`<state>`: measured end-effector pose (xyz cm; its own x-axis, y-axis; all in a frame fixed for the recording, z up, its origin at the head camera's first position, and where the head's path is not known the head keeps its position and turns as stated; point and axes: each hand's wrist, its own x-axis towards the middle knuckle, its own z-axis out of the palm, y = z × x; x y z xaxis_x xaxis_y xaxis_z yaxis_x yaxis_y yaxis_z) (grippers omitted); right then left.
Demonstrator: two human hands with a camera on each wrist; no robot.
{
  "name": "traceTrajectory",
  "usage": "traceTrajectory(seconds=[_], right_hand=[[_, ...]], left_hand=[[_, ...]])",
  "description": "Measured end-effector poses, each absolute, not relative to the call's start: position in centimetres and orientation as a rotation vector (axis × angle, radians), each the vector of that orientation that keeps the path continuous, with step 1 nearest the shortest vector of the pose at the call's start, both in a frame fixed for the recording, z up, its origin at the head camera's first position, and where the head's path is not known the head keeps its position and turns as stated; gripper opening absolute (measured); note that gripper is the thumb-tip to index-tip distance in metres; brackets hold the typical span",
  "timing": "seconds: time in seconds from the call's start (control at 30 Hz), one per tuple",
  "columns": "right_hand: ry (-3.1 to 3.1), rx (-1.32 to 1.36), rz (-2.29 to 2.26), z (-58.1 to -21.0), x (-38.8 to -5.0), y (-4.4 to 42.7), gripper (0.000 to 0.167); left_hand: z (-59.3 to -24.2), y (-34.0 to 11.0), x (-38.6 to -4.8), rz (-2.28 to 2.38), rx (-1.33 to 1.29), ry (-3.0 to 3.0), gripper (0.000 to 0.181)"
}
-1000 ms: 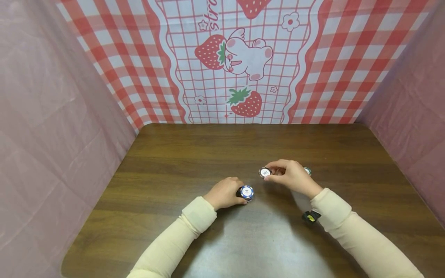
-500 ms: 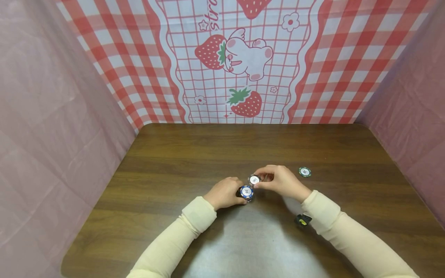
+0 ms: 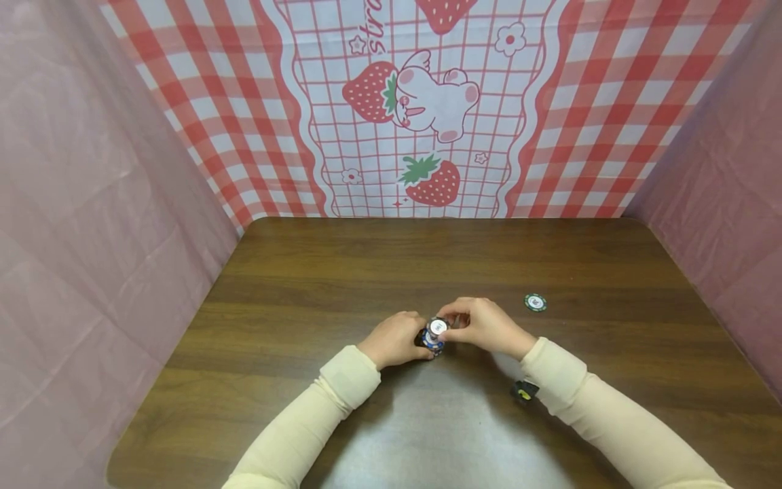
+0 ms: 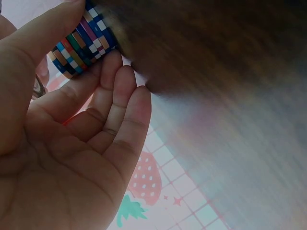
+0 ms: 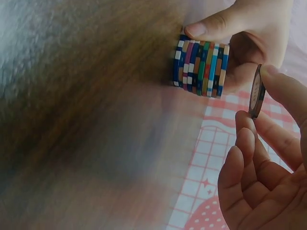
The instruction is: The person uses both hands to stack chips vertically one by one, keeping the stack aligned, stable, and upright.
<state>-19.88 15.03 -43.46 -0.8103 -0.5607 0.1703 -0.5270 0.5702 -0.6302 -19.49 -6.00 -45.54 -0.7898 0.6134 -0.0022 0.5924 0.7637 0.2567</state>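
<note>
A stack of several poker chips (image 5: 201,69) in mixed colours stands on the table, a blue one on top. My left hand (image 3: 394,339) grips its side between thumb and fingers, as the left wrist view of the chip stack (image 4: 86,40) also shows. Pinched in my right hand (image 3: 485,326) is a single dark chip with a white centre (image 3: 438,328). In the right wrist view that dark chip (image 5: 257,91) is held just above the stack, apart from it. To the right on the table lies a green-edged chip (image 3: 535,303), touched by neither hand.
The brown wooden table (image 3: 342,265) has rounded corners. Behind it hangs a red and white strawberry-print cloth (image 3: 427,102). Pinkish curtains (image 3: 91,238) close off both sides. A dark wrist strap with a yellow mark (image 3: 524,391) sits below the right cuff.
My right hand has carried the dark chip left and nearer, over the stack. The green-edged chip, partly covered before, now shows fully. The left hand has kept its place.
</note>
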Motion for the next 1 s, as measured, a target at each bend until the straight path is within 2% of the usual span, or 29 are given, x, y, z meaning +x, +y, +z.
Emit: traceTrajectory(seconds=[1.0], right_hand=[[2.729,-1.033,-1.024,-44.3,-19.6,13.9,0.028]], left_hand=[[-45.5,-6.0,-19.4,0.394,0.995,2.865,0.033]])
